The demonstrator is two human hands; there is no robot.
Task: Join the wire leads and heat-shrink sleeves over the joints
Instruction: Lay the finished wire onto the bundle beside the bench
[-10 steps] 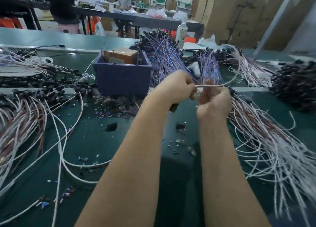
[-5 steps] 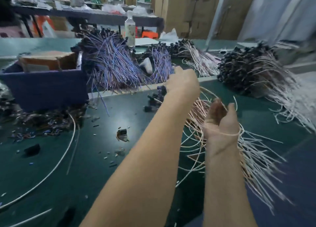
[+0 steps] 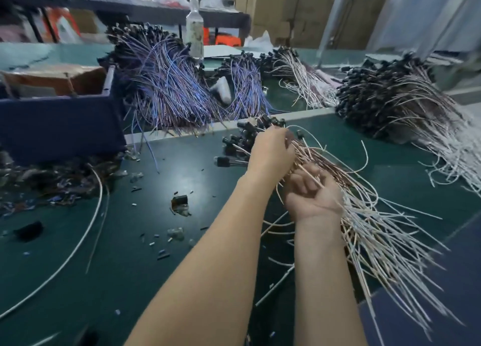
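table (image 3: 130, 254): dark green | wire bundle (image 3: 369, 231): white-pink | far wires (image 3: 166, 90): purple-blue | bin (image 3: 59, 129): navy

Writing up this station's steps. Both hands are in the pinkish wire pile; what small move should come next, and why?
Probably pull one lead clear of the pinkish wire bundle. The left hand reaches into it near the black connector ends, fingers hidden; the right hand, fingers curled, holds that lead among the others, so nothing is free to join yet.
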